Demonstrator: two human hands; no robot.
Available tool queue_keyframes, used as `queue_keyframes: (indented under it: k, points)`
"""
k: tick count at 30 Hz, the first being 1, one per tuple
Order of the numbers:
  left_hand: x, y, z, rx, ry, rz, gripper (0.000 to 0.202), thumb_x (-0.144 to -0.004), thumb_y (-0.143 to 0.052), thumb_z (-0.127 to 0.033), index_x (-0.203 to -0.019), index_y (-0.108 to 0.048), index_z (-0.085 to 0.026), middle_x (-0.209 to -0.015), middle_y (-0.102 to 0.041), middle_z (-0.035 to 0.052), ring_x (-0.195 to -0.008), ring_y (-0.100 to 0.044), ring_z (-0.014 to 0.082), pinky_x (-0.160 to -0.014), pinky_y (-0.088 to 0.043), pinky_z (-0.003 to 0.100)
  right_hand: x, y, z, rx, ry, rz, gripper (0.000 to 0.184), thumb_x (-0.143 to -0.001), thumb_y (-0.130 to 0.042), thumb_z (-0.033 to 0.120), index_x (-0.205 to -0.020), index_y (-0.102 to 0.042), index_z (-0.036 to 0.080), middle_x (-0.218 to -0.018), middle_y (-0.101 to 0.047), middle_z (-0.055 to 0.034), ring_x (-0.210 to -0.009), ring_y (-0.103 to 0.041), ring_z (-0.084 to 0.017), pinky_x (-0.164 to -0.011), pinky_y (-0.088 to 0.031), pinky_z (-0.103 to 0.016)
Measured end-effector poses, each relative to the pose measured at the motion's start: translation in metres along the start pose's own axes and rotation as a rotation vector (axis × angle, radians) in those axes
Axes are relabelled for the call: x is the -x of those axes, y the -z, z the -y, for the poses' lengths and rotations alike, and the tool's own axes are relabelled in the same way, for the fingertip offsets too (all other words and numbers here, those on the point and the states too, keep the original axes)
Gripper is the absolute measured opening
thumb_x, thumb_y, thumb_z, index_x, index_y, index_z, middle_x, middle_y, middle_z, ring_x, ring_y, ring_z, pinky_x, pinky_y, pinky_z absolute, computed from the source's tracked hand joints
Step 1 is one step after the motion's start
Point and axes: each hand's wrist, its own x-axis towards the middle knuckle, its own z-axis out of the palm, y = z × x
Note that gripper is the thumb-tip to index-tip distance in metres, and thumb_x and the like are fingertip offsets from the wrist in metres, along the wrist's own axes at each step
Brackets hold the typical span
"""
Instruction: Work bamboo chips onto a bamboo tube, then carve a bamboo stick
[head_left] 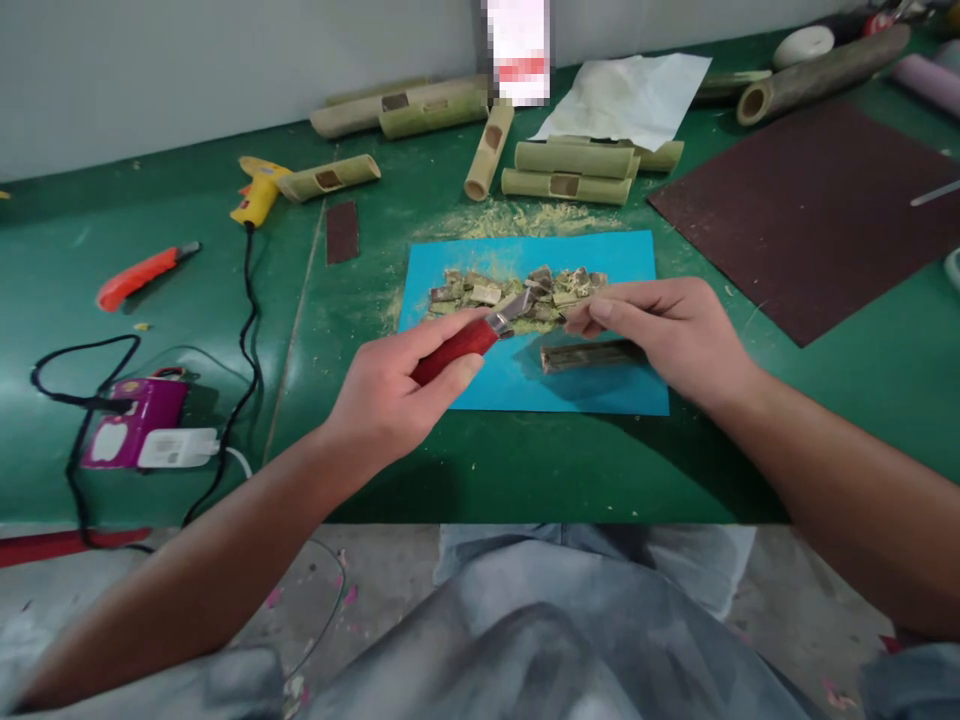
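Observation:
My left hand (390, 385) is wrapped round a red-handled craft knife (457, 350), whose metal blade points up and to the right. Its tip is above a heap of bamboo chips and shavings (486, 294) on a blue sheet (480, 385). Close to the blade, at the right side of the heap, my right hand (660, 330) has its thumb and fingers pinched together. Whatever they hold, if anything, is too small to make out. Below that hand a dark strip of bamboo (585, 356) lies on the sheet, its right end partly covered by the hand.
Cut bamboo tubes (574, 160) lie along the back of the green table (420, 470). At left are a yellow glue gun (260, 193), an orange utility knife (146, 277) and a purple power strip (142, 410) with cables. A dark brown sheet (810, 220) lies at right.

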Motion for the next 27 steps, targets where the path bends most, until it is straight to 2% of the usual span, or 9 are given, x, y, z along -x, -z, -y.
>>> queue_keyframes:
  k: [4, 7, 12, 16, 19, 21, 23, 25, 27]
  points:
    - [-0.002, -0.003, -0.001, 0.053, -0.004, 0.007, 0.042, -0.097, -0.056, -0.040, -0.134, -0.067, -0.023, -0.098, -0.079, 0.0033, -0.092, -0.074, 0.0222, -0.083, -0.062, 0.031, -0.002, 0.004, -0.002, -0.176, -0.036, 0.008, 0.023, -0.091, -0.068, 0.048, -0.088, -0.082, 0.030, -0.099, -0.079, -0.0036, -0.092, -0.073, -0.025, -0.087, -0.059, -0.045]
    - [-0.004, -0.006, -0.001, 0.057, -0.015, 0.020, 0.043, -0.098, -0.054, -0.040, -0.136, -0.066, -0.022, -0.090, -0.079, 0.0034, -0.090, -0.074, 0.0220, -0.080, -0.062, 0.030, -0.004, 0.007, -0.006, -0.246, -0.015, -0.008, 0.023, -0.091, -0.067, 0.047, -0.092, -0.082, 0.028, -0.101, -0.079, -0.0042, -0.092, -0.073, -0.025, -0.090, -0.059, -0.047]
    - [-0.006, -0.010, -0.001, 0.010, -0.051, 0.025, 0.044, -0.100, -0.050, -0.043, -0.137, -0.064, -0.023, -0.092, -0.079, 0.0036, -0.090, -0.073, 0.0217, -0.078, -0.061, 0.030, -0.005, 0.008, -0.009, -0.242, -0.024, -0.006, 0.028, -0.090, -0.065, 0.051, -0.093, -0.082, 0.027, -0.105, -0.079, -0.0041, -0.095, -0.073, -0.026, -0.093, -0.058, -0.047]
    - [-0.005, -0.011, -0.003, -0.009, -0.069, 0.036, 0.044, -0.100, -0.048, -0.042, -0.138, -0.063, -0.024, -0.097, -0.078, 0.0033, -0.092, -0.073, 0.0213, -0.076, -0.060, 0.029, -0.005, 0.008, -0.007, -0.269, -0.032, 0.009, 0.024, -0.090, -0.065, 0.046, -0.090, -0.082, 0.029, -0.102, -0.080, -0.0023, -0.095, -0.072, -0.025, -0.093, -0.057, -0.043]
    - [-0.003, -0.012, -0.005, -0.029, -0.058, -0.026, 0.037, -0.098, -0.051, -0.040, -0.127, -0.066, -0.023, -0.097, -0.076, 0.0028, -0.086, -0.071, 0.0192, -0.072, -0.059, 0.028, -0.004, 0.009, -0.004, -0.270, -0.038, 0.038, 0.023, -0.092, -0.063, 0.044, -0.090, -0.082, 0.030, -0.102, -0.080, -0.0012, -0.097, -0.072, -0.025, -0.095, -0.056, -0.044]
    - [-0.004, -0.014, -0.007, 0.003, -0.035, -0.121, 0.028, -0.094, -0.056, -0.037, -0.115, -0.066, -0.021, -0.093, -0.074, 0.0025, -0.077, -0.068, 0.0168, -0.068, -0.058, 0.028, -0.003, 0.010, -0.001, -0.283, -0.007, 0.104, 0.026, -0.094, -0.058, 0.042, -0.098, -0.081, 0.030, -0.110, -0.079, -0.0011, -0.104, -0.071, -0.026, -0.100, -0.054, -0.046]
    - [-0.007, -0.015, -0.012, 0.054, -0.024, -0.205, 0.017, -0.090, -0.060, -0.032, -0.102, -0.065, -0.021, -0.087, -0.071, 0.0018, -0.072, -0.065, 0.0155, -0.066, -0.057, 0.030, 0.000, 0.010, 0.001, -0.300, 0.053, 0.209, 0.033, -0.098, -0.050, 0.042, -0.111, -0.079, 0.032, -0.126, -0.074, 0.0002, -0.117, -0.067, -0.027, -0.105, -0.050, -0.048]
    - [-0.012, -0.016, -0.020, 0.063, -0.030, -0.260, 0.008, -0.090, -0.061, -0.029, -0.091, -0.064, -0.022, -0.082, -0.069, 0.0008, -0.073, -0.065, 0.0160, -0.070, -0.059, 0.033, 0.003, 0.007, 0.003, -0.274, 0.090, 0.308, 0.041, -0.099, -0.045, 0.046, -0.128, -0.071, 0.035, -0.144, -0.064, 0.0022, -0.130, -0.059, -0.028, -0.109, -0.046, -0.050]
    - [-0.019, -0.017, -0.028, 0.019, -0.064, -0.295, 0.010, -0.092, -0.060, -0.030, -0.088, -0.065, -0.023, -0.083, -0.070, 0.0002, -0.079, -0.067, 0.0173, -0.077, -0.059, 0.035, 0.008, 0.003, 0.004, -0.175, 0.064, 0.360, 0.050, -0.097, -0.046, 0.052, -0.142, -0.060, 0.037, -0.155, -0.053, 0.0011, -0.139, -0.050, -0.030, -0.108, -0.045, -0.051]
